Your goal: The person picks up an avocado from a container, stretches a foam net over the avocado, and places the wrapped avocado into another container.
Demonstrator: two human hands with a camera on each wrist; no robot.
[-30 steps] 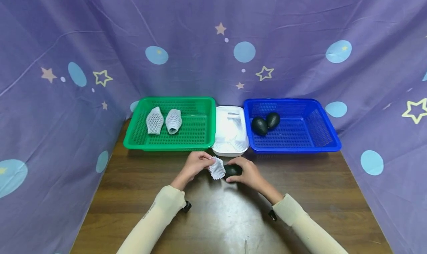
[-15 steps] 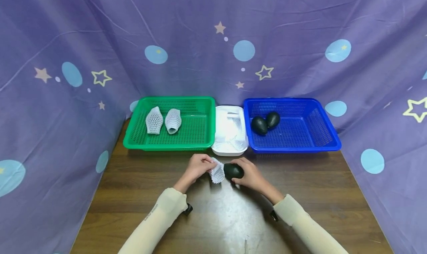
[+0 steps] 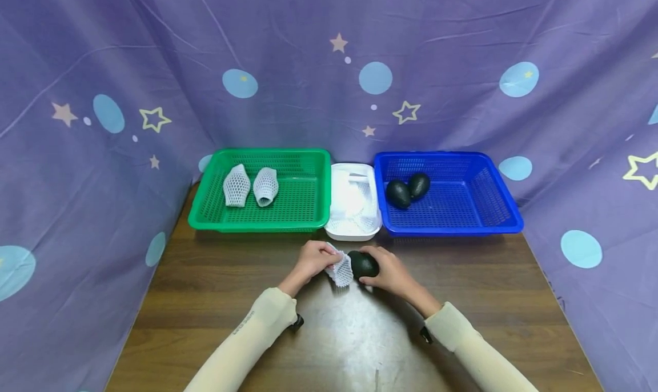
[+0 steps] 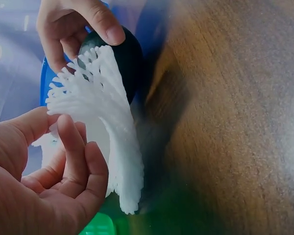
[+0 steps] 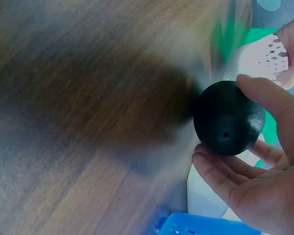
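Note:
My left hand [image 3: 316,258] pinches the edge of a white foam net sleeve [image 3: 341,271] between thumb and fingers, just above the table. In the left wrist view the foam net sleeve [image 4: 115,127] spreads at its top against a dark avocado [image 4: 130,61]. From the right, my right hand [image 3: 389,272] grips that avocado [image 3: 364,264], thumb on one side and fingers on the other. The right wrist view shows the avocado's [image 5: 228,120] rounded end pointing at the camera. How far the avocado's other end sits inside the sleeve is hidden.
A green basket [image 3: 259,227] at the back left holds two avocado-shaped white net sleeves [image 3: 237,187]. A white tray [image 3: 353,235] with net sleeves stands in the middle. At the back right, a blue basket [image 3: 452,230] contains two bare avocados [image 3: 398,194]. All stand on the wooden table [image 3: 216,300].
My left hand has shifted slightly right and nearer, bringing the net sleeve against the avocado. The right hand has turned the avocado a little and keeps its grip.

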